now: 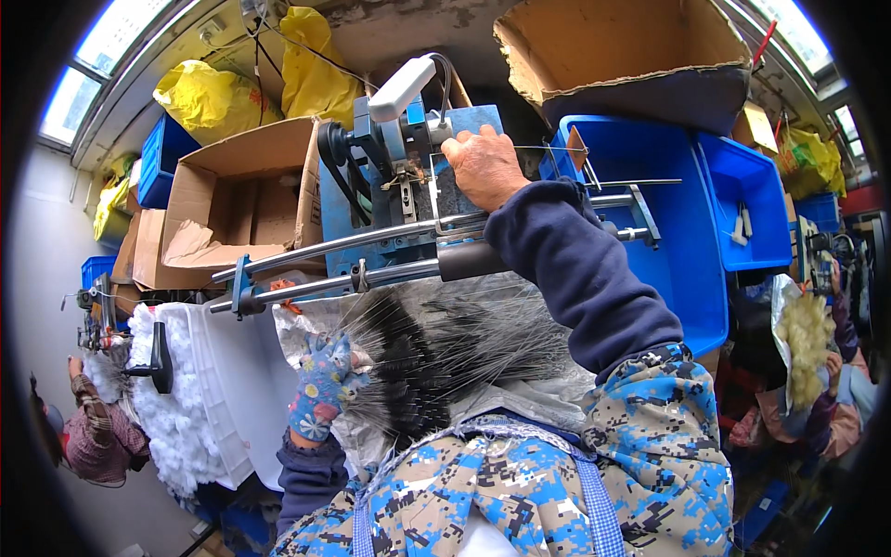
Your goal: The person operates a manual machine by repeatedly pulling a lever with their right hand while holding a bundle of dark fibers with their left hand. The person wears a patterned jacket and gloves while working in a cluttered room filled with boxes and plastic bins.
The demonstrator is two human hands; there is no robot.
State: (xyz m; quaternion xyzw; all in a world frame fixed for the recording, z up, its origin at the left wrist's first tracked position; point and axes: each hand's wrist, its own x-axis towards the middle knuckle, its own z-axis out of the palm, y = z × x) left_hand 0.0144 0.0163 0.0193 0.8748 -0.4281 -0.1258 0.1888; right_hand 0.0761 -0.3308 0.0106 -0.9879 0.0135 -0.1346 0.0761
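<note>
My right hand (484, 169), bare below a dark blue sleeve, reaches to a blue bench machine (478, 119). Its fingers are curled over the machine's top plate, and what lies under them is hidden. A thin rod (548, 148) runs rightward from beside the knuckles. My left hand (325, 381) wears a blue flowered glove and stays low, by the left edge of the lap. Its fingers are bent in beside a spread of thin wire stems with black bristles (408, 362); whether it grips any stems is unclear. The stems lie across a silvery sheet (548, 371) on my lap.
Two steel rails (348, 278) cross in front of the machine. An open cardboard box (241, 190) stands left, a larger one (640, 56) behind. Blue bins (710, 306) stand right. White fluffy material (172, 408) lies beside a white tub (237, 371). Other people work at both sides.
</note>
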